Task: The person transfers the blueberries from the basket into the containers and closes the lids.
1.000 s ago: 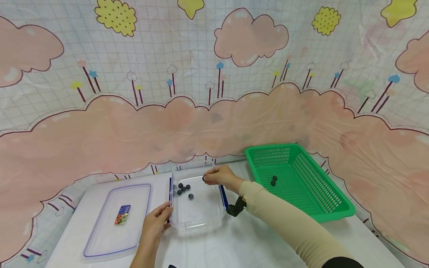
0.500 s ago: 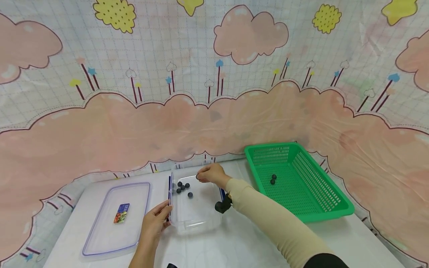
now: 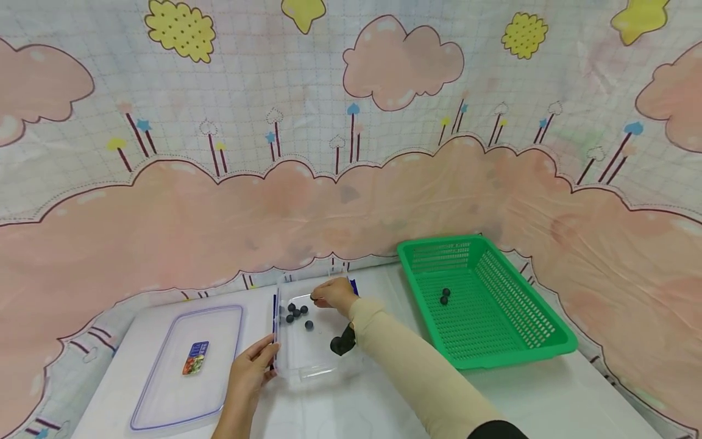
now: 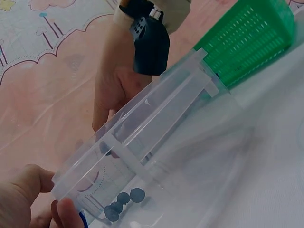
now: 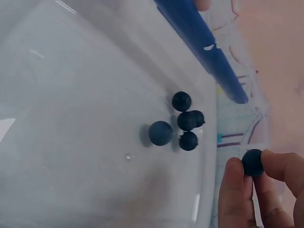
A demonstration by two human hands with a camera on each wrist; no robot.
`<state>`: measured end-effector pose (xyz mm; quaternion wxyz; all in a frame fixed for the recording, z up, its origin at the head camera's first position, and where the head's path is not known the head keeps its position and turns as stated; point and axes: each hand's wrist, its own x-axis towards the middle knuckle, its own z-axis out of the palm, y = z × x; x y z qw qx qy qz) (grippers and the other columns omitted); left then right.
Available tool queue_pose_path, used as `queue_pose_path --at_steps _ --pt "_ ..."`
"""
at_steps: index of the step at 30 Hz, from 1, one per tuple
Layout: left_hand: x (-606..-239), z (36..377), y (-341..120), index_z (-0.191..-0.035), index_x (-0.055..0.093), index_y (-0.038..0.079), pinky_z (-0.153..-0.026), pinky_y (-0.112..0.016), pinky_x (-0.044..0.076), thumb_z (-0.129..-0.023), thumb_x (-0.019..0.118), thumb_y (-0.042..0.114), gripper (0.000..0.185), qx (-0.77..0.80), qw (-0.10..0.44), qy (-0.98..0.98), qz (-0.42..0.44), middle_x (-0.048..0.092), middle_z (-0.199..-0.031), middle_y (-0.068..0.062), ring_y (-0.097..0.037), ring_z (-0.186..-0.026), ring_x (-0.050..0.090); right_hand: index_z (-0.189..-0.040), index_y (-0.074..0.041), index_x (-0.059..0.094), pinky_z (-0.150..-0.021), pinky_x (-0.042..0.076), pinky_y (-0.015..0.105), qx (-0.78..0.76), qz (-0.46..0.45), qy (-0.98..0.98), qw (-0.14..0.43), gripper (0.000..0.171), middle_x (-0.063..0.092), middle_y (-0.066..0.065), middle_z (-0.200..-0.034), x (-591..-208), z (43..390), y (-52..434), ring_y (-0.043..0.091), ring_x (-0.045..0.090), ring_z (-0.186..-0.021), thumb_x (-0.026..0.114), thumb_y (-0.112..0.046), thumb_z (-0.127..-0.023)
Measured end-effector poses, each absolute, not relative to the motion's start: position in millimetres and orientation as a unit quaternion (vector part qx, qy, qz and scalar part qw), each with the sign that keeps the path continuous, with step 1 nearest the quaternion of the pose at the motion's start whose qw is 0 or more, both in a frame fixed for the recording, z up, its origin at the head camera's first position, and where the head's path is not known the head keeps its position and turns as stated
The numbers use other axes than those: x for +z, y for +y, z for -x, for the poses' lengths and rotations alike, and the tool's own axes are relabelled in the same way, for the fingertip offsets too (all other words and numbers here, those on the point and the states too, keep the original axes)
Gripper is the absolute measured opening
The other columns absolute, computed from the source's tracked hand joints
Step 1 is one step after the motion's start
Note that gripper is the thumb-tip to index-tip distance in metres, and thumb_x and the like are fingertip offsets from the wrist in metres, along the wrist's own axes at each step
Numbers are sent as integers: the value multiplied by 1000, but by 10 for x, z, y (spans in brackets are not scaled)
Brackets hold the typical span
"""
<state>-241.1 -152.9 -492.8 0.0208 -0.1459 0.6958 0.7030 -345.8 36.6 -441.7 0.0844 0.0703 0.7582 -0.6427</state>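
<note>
A clear plastic box (image 3: 307,356) with blue side clips stands mid-table in the head view. My left hand (image 3: 249,369) grips its left rim between thumb and fingers. In my right hand (image 3: 336,294), over the far part of the box, thumb and fingertips pinch one blueberry (image 5: 252,163). Several other blueberries (image 5: 160,133) lie on the box floor, most bunched toward its left side, with one slightly apart. In the left wrist view, the right hand appears behind the clear wall.
At the right sits a green slotted basket (image 3: 493,350) with two blueberries (image 3: 445,296) on its floor. A clear lid (image 3: 164,396) with a blue-purple rim and a colourful label (image 3: 195,358) lies left of the box. A printed cloth (image 3: 274,225) hangs behind the white table.
My right hand has moved left over the box with the blueberry between its fingers, and its forearm has swung left too. The left hand keeps its grip on the rim.
</note>
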Motion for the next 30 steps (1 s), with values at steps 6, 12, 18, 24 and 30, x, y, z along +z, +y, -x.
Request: queue_pose_path --at_steps 6,12,18,24,30 --pt "-4945 2393 -1541 -137 53 -3 -58 -20 52 -94 66 16 49 701 19 698 146 55 -81 7 -8 -76 50 -97 5 73 -73 59 24 -636 -102 762 70 14 73 12 -92 -4581 3478 255 15 71 -76 71 -1 -84" --pt "-4960 2390 -1531 -136 54 -3 -58 -19 52 -93 67 15 49 704 17 694 149 55 -81 9 -7 -76 50 -96 4 74 -72 59 23 -614 -124 777 66 14 73 11 -91 -4703 3528 215 14 70 -74 74 0 -83" --pt "-4945 2401 -1516 -136 56 -2 -58 -20 52 -92 68 17 49 701 16 697 150 56 -81 9 -8 -77 50 -93 2 75 -67 57 21 -590 -133 794 55 13 73 9 -85 -4744 3540 240 10 67 -66 77 -4 -82" --pt "-4936 2417 -1501 -135 57 -1 -58 -20 53 -92 69 18 49 700 15 697 152 56 -80 9 -9 -77 50 -91 -1 77 -63 53 18 -573 -145 805 50 12 74 8 -78 -4772 3565 244 7 64 -59 79 -9 -81" --pt "-4929 2423 -1524 -136 55 -3 -59 -20 53 -93 68 17 49 697 14 701 149 56 -80 9 -9 -77 50 -97 -2 76 -68 56 20 -586 -125 798 70 16 72 6 -92 -4629 3581 240 10 68 -69 77 -10 -83"
